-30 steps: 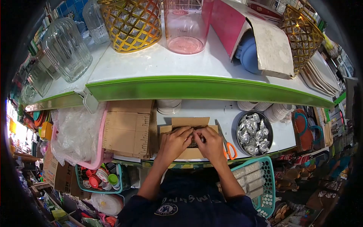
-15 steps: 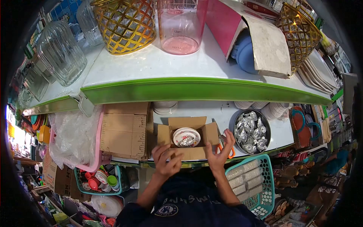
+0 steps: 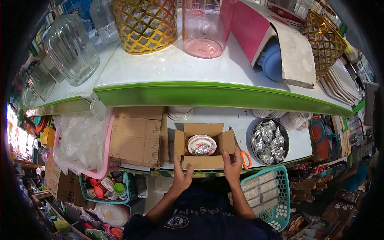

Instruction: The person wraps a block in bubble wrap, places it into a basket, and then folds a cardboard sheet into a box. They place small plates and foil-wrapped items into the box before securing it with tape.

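Observation:
A small cardboard box [image 3: 204, 162] stands on the lower shelf with its flaps folded out. Inside it is a white bowl [image 3: 195, 143] with a red floral pattern, and shiny silver pieces [image 3: 202, 150] lie in the bowl. My left hand [image 3: 182, 178] grips the box at its front left corner, fingers along the side and thumb in front. On the front right, my right hand [image 3: 233, 168] holds the box with the thumb on the front flap. Orange-handled scissors [image 3: 246, 159] lie just right of that hand.
A dark round pan [image 3: 253, 150] of silver pieces sits to the right. Flattened cardboard [image 3: 136, 138] and a pink basket [image 3: 107, 150] of clear plastic are left. The green-edged upper shelf [image 3: 220, 95] overhangs the box; a teal basket [image 3: 283, 192] stands below right.
Both hands, raised and apart from the box before, have come down onto its sides and now grip it. The whole view has shifted slightly.

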Demonstrator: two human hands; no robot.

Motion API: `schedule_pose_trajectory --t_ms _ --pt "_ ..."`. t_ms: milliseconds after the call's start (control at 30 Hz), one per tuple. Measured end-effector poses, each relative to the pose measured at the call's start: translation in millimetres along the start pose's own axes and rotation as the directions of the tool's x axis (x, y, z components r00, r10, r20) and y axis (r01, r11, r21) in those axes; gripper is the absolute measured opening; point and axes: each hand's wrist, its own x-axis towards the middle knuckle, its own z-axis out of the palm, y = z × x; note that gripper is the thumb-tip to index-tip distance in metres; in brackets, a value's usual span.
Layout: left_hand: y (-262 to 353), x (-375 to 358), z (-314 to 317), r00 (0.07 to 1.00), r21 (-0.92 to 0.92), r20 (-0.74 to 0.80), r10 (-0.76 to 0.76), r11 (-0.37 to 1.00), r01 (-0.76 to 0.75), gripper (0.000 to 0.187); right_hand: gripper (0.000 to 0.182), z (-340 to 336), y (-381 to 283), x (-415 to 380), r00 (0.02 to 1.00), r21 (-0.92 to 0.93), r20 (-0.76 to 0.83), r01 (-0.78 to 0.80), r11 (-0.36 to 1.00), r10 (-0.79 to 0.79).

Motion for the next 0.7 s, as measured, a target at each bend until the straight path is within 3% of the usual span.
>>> schedule_pose_trajectory --t_ms 100,167,333,400,567,700 --pt "3.4 -1.7 -4.3 0.992 0.141 0.084 -0.09 0.987 0.077 0.079 0.04 -3.4 -3.1 -3.8 1.0 -0.067 0.016 0.021 0.998 -0.02" --pt "4.5 -4.7 -5.4 0.994 0.292 0.099 0.039 0.954 -0.066 0.073 0.04 -5.4 -4.9 -7.6 0.999 -0.065 0.036 0.037 0.997 -0.035" --pt "5.6 -20.9 -7.2 0.995 0.363 0.1 0.01 0.93 -0.046 0.073 0.039 -15.8 -7.9 -20.3 0.995 -0.112 0.063 0.089 0.99 -0.082" --pt "14.5 -20.3 -5.9 0.993 0.392 0.116 0.016 0.918 -0.061 0.074 0.039 -19.5 -10.6 -25.6 0.999 -0.086 0.038 0.014 0.996 -0.01" --pt "28.3 -1.0 -12.2 0.937 0.557 0.26 0.232 0.757 -0.342 0.076 0.04 -23.1 -12.0 -26.7 0.995 -0.117 0.084 0.07 0.991 -0.061" --pt "47.8 8.4 -13.6 0.912 0.576 0.348 0.218 0.718 -0.391 0.075 0.044 -21.5 -23.5 -21.3 0.974 -0.199 0.176 0.177 0.964 -0.143"
